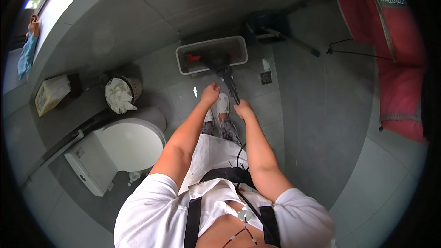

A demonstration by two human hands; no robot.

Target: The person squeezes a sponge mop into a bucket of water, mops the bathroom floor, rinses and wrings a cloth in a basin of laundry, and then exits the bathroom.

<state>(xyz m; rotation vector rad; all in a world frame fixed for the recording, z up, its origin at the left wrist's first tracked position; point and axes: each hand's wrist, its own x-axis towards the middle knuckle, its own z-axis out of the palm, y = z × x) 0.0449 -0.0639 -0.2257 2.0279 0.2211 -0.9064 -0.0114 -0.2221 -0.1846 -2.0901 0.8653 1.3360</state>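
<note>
My right hand (243, 109) is closed around the near end of a long, dark, strap-like bundle (228, 80), whose exact kind I cannot make out. Its far end reaches over the near rim into a rectangular tub (245, 50) with a pale rim. Inside the tub lie dark parts and a red-orange piece (193, 58), partly in shadow. My left hand (211, 93) hovers left of the bundle, short of the tub, with its fingers curled in. Whatever it may hold is hidden.
At left stand a white toilet (131, 142), a bin (136, 87) with a white liner and a tissue box (53, 94). A dark blue bucket (257, 20) with a pole (294, 41) is by the far wall. Pink-red fabric (402, 64) hangs at right. A floor drain (266, 78) lies near the tub.
</note>
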